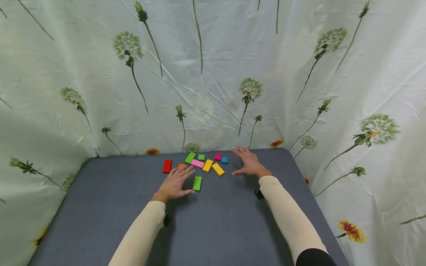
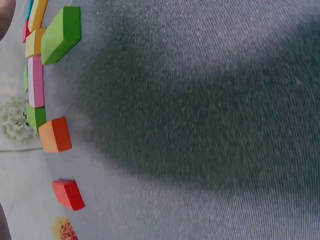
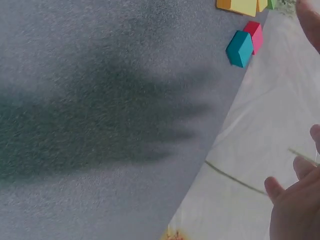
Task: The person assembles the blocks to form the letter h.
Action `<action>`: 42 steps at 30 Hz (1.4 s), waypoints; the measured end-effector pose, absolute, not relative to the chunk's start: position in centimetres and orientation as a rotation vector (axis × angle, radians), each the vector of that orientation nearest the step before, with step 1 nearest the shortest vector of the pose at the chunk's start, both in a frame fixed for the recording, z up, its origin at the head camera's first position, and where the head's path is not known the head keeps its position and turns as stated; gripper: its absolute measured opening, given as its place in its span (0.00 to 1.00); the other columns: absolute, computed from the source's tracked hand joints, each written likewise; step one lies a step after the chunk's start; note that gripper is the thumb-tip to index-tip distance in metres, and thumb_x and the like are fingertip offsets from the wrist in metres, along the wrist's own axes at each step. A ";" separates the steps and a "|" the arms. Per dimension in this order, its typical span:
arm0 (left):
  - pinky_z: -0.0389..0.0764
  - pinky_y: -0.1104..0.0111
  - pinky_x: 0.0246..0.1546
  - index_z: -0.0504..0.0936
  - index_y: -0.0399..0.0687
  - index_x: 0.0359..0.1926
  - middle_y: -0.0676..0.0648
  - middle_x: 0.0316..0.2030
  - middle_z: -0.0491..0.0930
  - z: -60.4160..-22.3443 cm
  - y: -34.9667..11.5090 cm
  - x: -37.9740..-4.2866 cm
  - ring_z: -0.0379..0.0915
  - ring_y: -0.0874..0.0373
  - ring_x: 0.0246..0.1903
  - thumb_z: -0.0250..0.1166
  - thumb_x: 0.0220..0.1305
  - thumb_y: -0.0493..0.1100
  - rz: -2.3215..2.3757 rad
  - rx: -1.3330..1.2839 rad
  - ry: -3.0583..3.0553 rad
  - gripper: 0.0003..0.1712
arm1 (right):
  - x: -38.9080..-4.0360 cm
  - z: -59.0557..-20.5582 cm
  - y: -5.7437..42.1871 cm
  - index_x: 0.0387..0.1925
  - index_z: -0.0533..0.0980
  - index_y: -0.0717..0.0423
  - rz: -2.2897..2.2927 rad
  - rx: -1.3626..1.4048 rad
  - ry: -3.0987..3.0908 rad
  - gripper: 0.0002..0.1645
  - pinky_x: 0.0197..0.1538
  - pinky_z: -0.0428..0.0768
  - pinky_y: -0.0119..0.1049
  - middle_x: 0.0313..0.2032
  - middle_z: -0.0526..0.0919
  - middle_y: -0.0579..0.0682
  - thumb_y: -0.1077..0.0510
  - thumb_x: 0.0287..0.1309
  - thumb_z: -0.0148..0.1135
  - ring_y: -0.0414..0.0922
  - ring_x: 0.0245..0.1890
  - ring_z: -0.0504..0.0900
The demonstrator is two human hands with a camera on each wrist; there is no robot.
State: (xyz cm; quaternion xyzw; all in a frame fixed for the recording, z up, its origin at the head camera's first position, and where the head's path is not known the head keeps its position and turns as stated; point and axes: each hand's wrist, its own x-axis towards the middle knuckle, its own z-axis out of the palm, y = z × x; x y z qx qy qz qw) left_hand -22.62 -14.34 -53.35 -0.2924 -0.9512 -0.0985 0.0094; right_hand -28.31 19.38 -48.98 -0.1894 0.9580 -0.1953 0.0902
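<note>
Several coloured blocks lie loosely grouped near the far edge of the grey table. My left hand (image 1: pixel 174 183), fingers spread and holding nothing, hovers at the group's left side. Beside its thumb lies a green block (image 1: pixel 197 183); its fingertips partly cover an orange block (image 1: pixel 181 166), and a red block (image 1: pixel 167 166) is just beyond. My right hand (image 1: pixel 249 163) is also spread and holds nothing, to the right of a blue block (image 1: pixel 224 160) and a magenta block (image 1: pixel 217 157). Between the hands lie a pink block (image 1: pixel 198 163) and two yellow blocks (image 1: pixel 207 166).
Two more green blocks (image 1: pixel 190 157) lie at the back of the group. The grey tabletop (image 1: pixel 213 225) ends right behind them at a hanging white curtain (image 1: pixel 213 92) printed with dandelions. The curtain also stands along both sides.
</note>
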 end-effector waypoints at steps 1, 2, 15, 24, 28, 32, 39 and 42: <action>0.54 0.46 0.65 0.66 0.47 0.69 0.43 0.69 0.63 -53.5 -14.2 -22.7 0.57 0.44 0.68 0.69 0.52 0.64 -0.319 -0.916 -2.980 0.49 | -28.5 -49.0 19.2 0.74 0.54 0.50 -0.571 -0.568 2.841 0.60 0.64 0.47 0.69 0.74 0.46 0.59 0.46 0.44 0.77 0.65 0.72 0.42; 0.54 0.46 0.65 0.66 0.48 0.69 0.44 0.69 0.63 -53.6 -14.0 -22.8 0.57 0.44 0.68 0.69 0.51 0.64 -0.332 -0.918 -2.994 0.48 | -28.6 -49.1 19.0 0.74 0.54 0.50 -0.561 -0.575 2.834 0.60 0.64 0.48 0.69 0.74 0.47 0.59 0.46 0.44 0.77 0.65 0.72 0.43; 0.55 0.49 0.66 0.72 0.50 0.66 0.45 0.66 0.68 -54.9 -12.9 -23.7 0.59 0.45 0.67 0.73 0.51 0.57 -0.410 -0.940 -3.121 0.42 | -30.6 -49.9 15.8 0.69 0.64 0.53 -0.599 -0.598 2.713 0.49 0.67 0.56 0.58 0.73 0.52 0.59 0.55 0.47 0.76 0.60 0.71 0.51; 0.56 0.50 0.66 0.74 0.46 0.64 0.45 0.67 0.67 -55.3 -11.8 -24.2 0.60 0.46 0.66 0.74 0.51 0.54 -0.453 -0.998 -3.141 0.40 | -31.7 -50.8 13.2 0.65 0.68 0.57 -0.500 -0.713 2.629 0.44 0.67 0.60 0.50 0.69 0.61 0.58 0.57 0.47 0.76 0.56 0.69 0.60; 0.59 0.52 0.65 0.75 0.44 0.63 0.45 0.66 0.68 -55.5 -11.6 -24.1 0.62 0.47 0.65 0.74 0.52 0.53 -0.462 -0.998 -3.151 0.38 | -32.0 -51.2 12.5 0.63 0.71 0.59 -0.448 -0.781 2.604 0.40 0.66 0.62 0.48 0.67 0.64 0.58 0.60 0.47 0.75 0.55 0.67 0.63; 0.61 0.53 0.64 0.76 0.44 0.62 0.46 0.65 0.69 -55.8 -11.5 -24.0 0.64 0.47 0.64 0.74 0.52 0.52 -0.490 -0.977 -3.159 0.37 | -32.3 -51.6 12.1 0.60 0.73 0.60 -0.399 -0.806 2.591 0.37 0.66 0.62 0.48 0.65 0.66 0.58 0.63 0.47 0.75 0.55 0.66 0.64; 0.63 0.53 0.63 0.75 0.46 0.63 0.46 0.65 0.70 -56.3 -11.3 -24.1 0.66 0.46 0.63 0.74 0.52 0.50 -0.530 -0.936 -3.165 0.37 | -32.4 -52.6 11.9 0.59 0.74 0.59 -0.305 -0.805 2.573 0.34 0.67 0.61 0.45 0.64 0.69 0.55 0.64 0.48 0.73 0.52 0.65 0.66; 0.64 0.52 0.62 0.75 0.45 0.63 0.45 0.64 0.71 -56.5 -11.3 -24.2 0.67 0.46 0.62 0.73 0.53 0.49 -0.540 -0.928 -3.162 0.36 | -32.4 -52.9 11.8 0.59 0.75 0.59 -0.255 -0.828 2.589 0.32 0.67 0.60 0.45 0.63 0.71 0.55 0.64 0.50 0.73 0.52 0.65 0.67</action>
